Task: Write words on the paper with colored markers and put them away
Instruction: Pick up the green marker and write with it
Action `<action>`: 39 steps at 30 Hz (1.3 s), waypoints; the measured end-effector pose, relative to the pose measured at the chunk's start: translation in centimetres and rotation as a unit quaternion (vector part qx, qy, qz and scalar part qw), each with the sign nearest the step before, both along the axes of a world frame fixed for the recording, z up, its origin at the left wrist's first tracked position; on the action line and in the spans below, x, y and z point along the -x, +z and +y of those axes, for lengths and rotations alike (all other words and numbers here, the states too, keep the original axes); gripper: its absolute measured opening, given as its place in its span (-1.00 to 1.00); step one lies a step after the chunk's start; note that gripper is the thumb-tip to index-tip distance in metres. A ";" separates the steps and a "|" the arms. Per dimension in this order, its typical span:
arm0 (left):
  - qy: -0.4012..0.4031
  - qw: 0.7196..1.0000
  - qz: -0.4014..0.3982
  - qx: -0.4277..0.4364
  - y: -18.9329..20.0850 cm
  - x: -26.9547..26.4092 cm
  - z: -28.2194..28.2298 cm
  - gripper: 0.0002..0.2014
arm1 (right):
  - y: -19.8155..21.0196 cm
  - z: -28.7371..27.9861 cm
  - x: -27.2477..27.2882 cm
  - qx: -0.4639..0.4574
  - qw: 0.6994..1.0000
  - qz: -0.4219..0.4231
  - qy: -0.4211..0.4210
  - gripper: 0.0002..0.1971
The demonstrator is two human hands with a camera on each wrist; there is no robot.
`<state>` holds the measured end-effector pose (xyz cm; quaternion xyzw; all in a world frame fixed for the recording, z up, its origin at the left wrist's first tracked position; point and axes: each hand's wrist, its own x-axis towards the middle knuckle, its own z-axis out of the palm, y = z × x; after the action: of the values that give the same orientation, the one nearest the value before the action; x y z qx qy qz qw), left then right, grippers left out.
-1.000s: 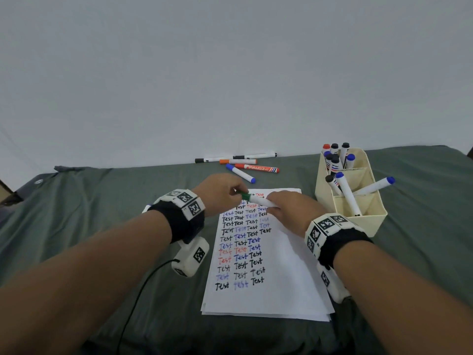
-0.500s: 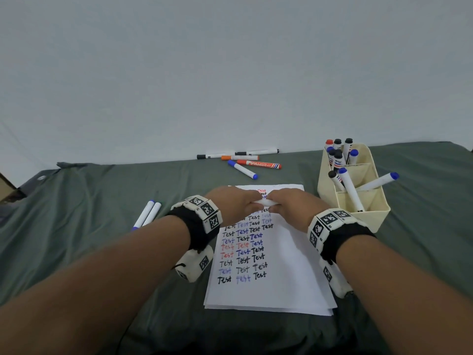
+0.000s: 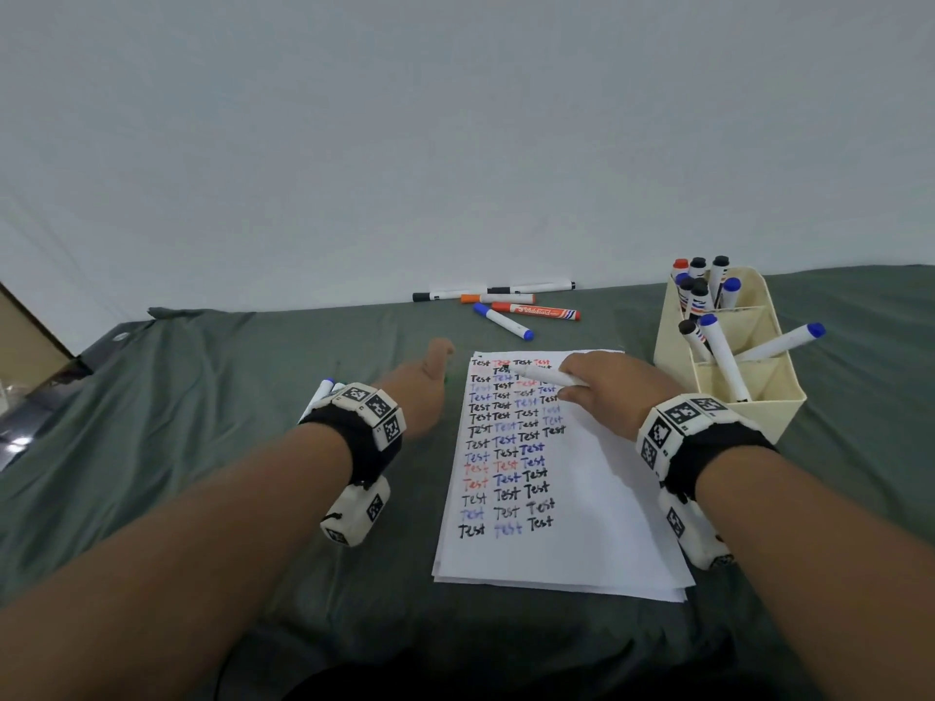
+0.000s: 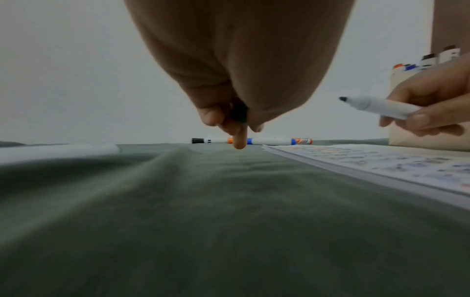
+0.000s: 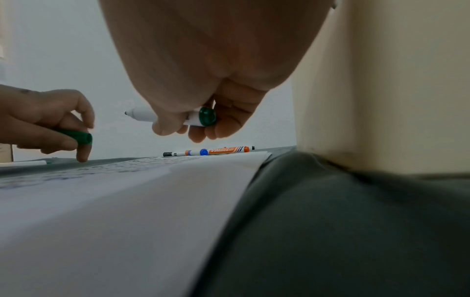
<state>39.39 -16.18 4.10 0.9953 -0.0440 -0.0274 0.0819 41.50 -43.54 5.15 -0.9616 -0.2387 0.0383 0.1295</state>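
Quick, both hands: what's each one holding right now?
Left hand: pinching the green cap.
Right hand: gripping the uncapped green marker.

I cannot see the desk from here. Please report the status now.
Left hand pinches green cap, beside paper. Right hand grips uncapped marker above paper. Nothing in the way.

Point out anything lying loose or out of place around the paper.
Several capped markers lie loose on the cloth beyond the paper, and two more lie behind the left hand, instead of in the holder.
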 end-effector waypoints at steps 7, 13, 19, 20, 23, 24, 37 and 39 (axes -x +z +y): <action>0.006 0.997 0.010 -0.080 0.4 -1.3 4.2 -0.86 | 0.2 0.0 0.1 0.003 1.000 0.007 -0.007 -0.79; 0.020 0.998 0.021 -0.054 -0.2 -2.0 4.0 -0.57 | 0.1 0.0 0.0 0.005 1.000 0.001 -0.008 -0.84; 0.039 0.997 -0.015 -0.070 -0.4 -1.3 4.1 -0.60 | 0.0 0.0 -0.2 0.004 1.000 0.000 -0.009 -0.84; 0.037 0.994 -0.040 -0.100 -0.5 -0.9 4.0 -0.59 | 0.0 0.0 -0.2 0.004 1.000 0.000 -0.009 -0.84; 0.025 0.982 -0.100 -0.155 -0.5 0.6 2.6 -0.45 | 0.0 0.1 -0.2 0.007 1.000 0.002 -0.012 -0.84; 0.006 0.983 -0.103 -0.150 -0.5 1.1 1.8 -0.39 | 0.0 0.1 -0.2 0.008 1.000 0.002 -0.014 -0.84; -0.054 0.976 0.184 -0.107 -2.9 3.7 -3.2 0.14 | -0.7 -0.5 -0.4 -0.009 0.999 -0.034 0.013 -0.57; -0.053 0.976 0.185 -0.100 -3.0 3.6 -3.2 0.17 | -0.6 -0.5 -0.3 -0.011 0.999 -0.044 0.003 -0.59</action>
<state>35.76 -19.34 1.12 0.9724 -0.0777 -0.2195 -0.0131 41.81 -44.05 4.54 -0.9602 -0.2475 -0.0067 0.1290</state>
